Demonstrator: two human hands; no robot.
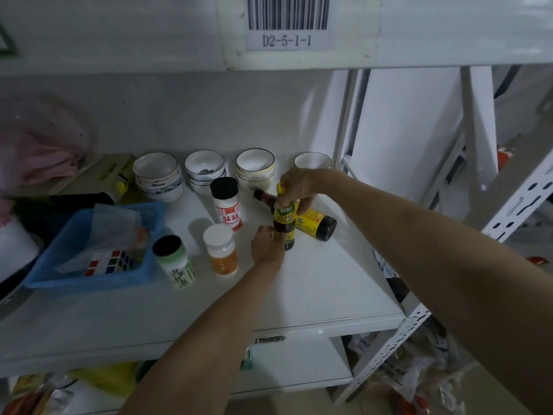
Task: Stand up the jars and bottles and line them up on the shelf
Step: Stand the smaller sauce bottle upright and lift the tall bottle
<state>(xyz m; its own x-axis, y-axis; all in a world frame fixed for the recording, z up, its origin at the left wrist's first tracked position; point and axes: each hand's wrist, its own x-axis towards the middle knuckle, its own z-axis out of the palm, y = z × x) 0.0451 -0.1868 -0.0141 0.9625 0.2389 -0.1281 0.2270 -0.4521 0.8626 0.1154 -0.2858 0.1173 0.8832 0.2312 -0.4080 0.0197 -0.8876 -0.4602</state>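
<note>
At the far left of the white shelf [329,283] a crumpled pink plastic bag [42,145] lay against the back wall. In front of it sat a blue perforated plastic basket [89,277] holding a colour-tiled puzzle cube [109,262] under a sheet of clear film. Just right of the basket stood a pale green jar with a black lid [175,260], then a clear jar with a white cap and orange contents [221,250], and behind that a white shaker with a black lid and red label [227,203], all three upright and close together. Along the back wall ran four stacks of glossy white ceramic bowls [206,169], some with thin dark rims.

The left hand [266,245] was closed around the lower body of a dark glass sauce bottle with a yellow cap and green-yellow label [284,223], which stood upright on the shelf. The right hand [299,187] pinched that bottle's neck and cap from above, fingers curled over the top. Directly behind and right of it, touching or nearly so, a dark bottle with a yellow label and dark cap [317,223] lay on its side, partly hidden by the right hand. The white perforated steel upright [514,205] of the rack framed the right edge.
</note>
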